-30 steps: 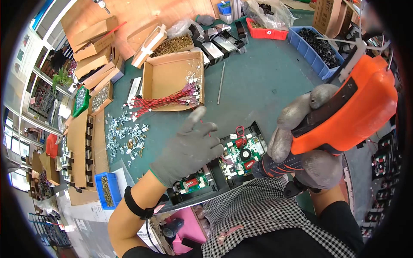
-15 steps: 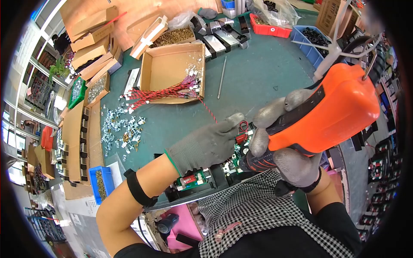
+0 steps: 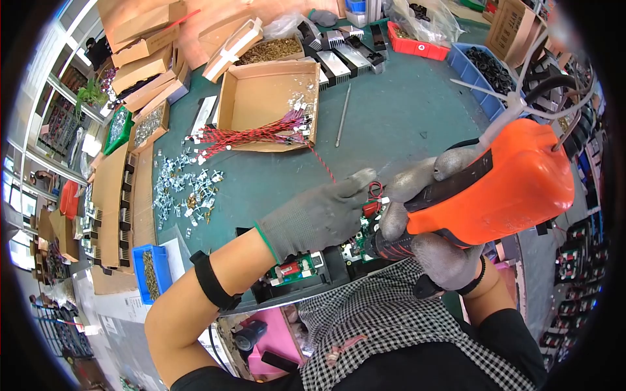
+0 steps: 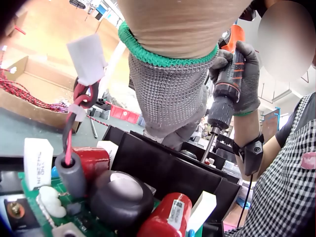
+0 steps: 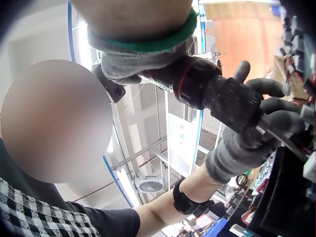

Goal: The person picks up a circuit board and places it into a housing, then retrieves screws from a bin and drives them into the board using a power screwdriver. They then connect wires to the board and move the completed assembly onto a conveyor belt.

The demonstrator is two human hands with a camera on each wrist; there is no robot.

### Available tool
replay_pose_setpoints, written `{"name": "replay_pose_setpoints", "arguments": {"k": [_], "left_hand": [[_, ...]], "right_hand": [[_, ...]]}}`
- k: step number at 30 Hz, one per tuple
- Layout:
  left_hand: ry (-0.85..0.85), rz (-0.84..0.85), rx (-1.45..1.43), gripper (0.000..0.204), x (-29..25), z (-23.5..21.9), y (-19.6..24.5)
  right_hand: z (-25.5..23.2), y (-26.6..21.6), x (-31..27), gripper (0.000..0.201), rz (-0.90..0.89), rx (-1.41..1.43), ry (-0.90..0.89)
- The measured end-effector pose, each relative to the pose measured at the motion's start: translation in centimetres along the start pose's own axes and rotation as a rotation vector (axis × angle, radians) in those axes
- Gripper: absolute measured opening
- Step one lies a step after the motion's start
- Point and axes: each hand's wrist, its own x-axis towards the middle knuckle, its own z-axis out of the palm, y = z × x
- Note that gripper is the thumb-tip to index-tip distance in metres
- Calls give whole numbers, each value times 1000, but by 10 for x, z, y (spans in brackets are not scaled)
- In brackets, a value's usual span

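Note:
My right hand (image 3: 447,257) grips an orange power drill (image 3: 495,189) with a dark chuck (image 5: 234,103). Its long metal bit (image 4: 210,145) slants down into a black housing (image 4: 148,163). Green circuit boards (image 3: 292,269) with red and black components sit in the housing, along the near table edge. Reaching across them, my gloved left hand (image 3: 316,218) has its fingers close to the bit. A red-black cable (image 3: 323,163) runs from a carton toward its thumb; I cannot tell whether the fingers hold it. The left fingertips are partly hidden in the left wrist view.
Beyond the hands, an open carton (image 3: 261,107) holds red-black cables. Small metal parts (image 3: 186,189) lie scattered at left, near a blue bin (image 3: 160,270). A thin rod (image 3: 343,117) lies farther back. Blue (image 3: 476,88) and red (image 3: 404,47) bins stand behind. Cords hang by the drill.
The left hand has moved right over the boards, its fingers now near the drill bit. The drill has shifted left and slightly down with my right hand; little moved in the last half second.

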Motion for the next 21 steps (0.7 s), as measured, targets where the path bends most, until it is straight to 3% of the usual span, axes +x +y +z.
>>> {"name": "replay_pose_setpoints", "arguments": {"k": [3, 8, 11, 14, 17, 21], "left_hand": [[16, -23, -37, 17, -1, 1, 0], [44, -64, -109, 19, -1, 2, 0], [58, -104, -173, 20, -1, 4, 0], [83, -170, -284, 21, -2, 4, 0], [127, -298, -478, 23, -5, 3, 2], [6, -594, -794, 32, -12, -2, 15]], "right_hand": [[2, 0, 0, 33, 1, 39, -7], [-6, -3, 1, 31, 35, -251, -81], [-1, 5, -8, 33, 27, -205, -19], [1, 10, -7, 36, 9, -198, -77], [2, 24, -18, 37, 26, -309, -64], [12, 24, -4, 35, -71, -442, -274]]}}
